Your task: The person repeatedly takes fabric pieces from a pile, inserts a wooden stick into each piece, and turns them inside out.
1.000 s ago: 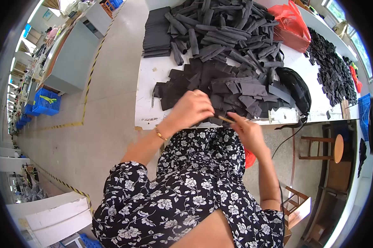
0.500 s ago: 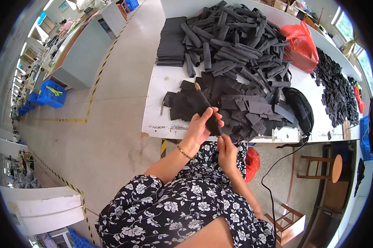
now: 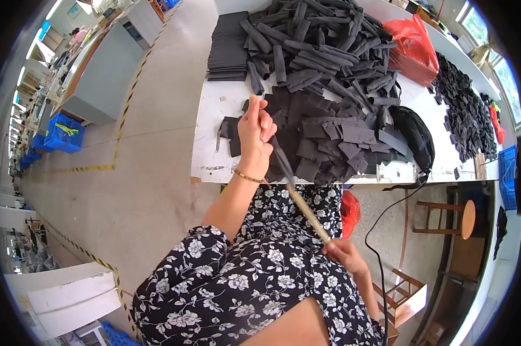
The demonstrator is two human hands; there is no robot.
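Note:
A pale wooden stick (image 3: 309, 214) runs from the front of the floral dress up toward the table. My right hand (image 3: 344, 255) is closed round its lower end. Over the upper part of the stick sits a narrow black fabric tube (image 3: 283, 161). My left hand (image 3: 257, 130) grips the tube's far end, its fingers curled; the stick's tip is hidden. Behind and right of the left hand lies a heap of flat black fabric pieces (image 3: 330, 132). Farther back are a large pile of black fabric tubes (image 3: 315, 55) and a neat stack of black strips (image 3: 228, 49).
On the white table (image 3: 205, 167) are a red plastic bag (image 3: 413, 52), a black bag (image 3: 415, 141) and a spread of small black pieces (image 3: 465, 112). A black cord (image 3: 369, 248) hangs from the table's front edge. A wooden stool (image 3: 467, 219) stands at the right.
My right hand has pulled down and right, drawing a long part of the stick out of the fabric tube. My left hand has moved up and left, still gripping the tube.

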